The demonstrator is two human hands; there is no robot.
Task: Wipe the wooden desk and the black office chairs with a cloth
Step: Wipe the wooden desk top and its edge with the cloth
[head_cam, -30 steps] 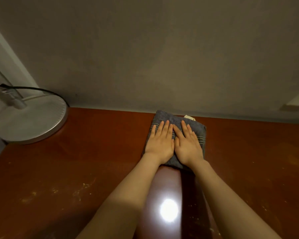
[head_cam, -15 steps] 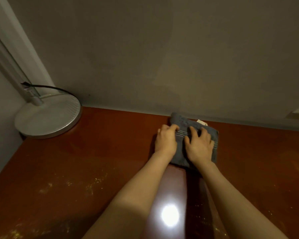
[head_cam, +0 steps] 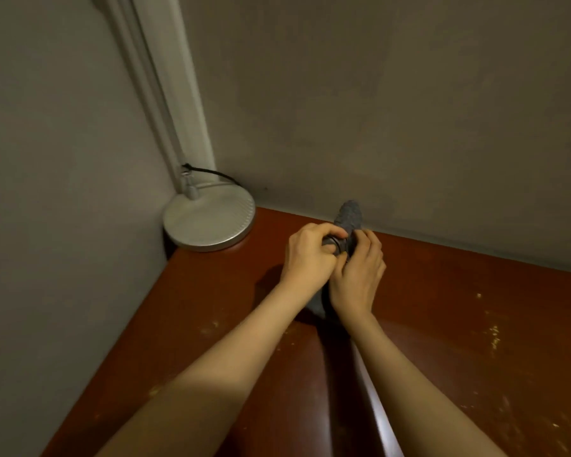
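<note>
Both of the person's hands were closed around the grey cloth (head_cam: pixel 349 216), gathered up at the far side of the wooden desk (head_cam: pixel 459 324), close to the back wall. The left hand (head_cam: pixel 305 255) had its fingers curled over the bunched fabric from the left, knuckles up. The right hand (head_cam: pixel 356 275) pressed in from the other side, its fingers wrapped round the same bundle, so the two grips met with the cloth squeezed between them. A rounded, nubbly end of the cloth stuck up above the fingertips, standing in front of the wall. A darker fold hung down below the palms, between the two wrists, toward the desk top. I could not tell whether that lower edge touched the wood. A shadow lay on the desk just left of the hands.

To the left, in the corner where the two walls met, sat a round silver lamp base (head_cam: pixel 208 222), well apart from the hands. Its thin stem (head_cam: pixel 189 188) rose from the back of the base, and a black cable (head_cam: pixel 213 173) looped behind it. The reddish-brown desk showed pale flecks and scuffs on either side of the forearms, and a glossy streak ran between them.
</note>
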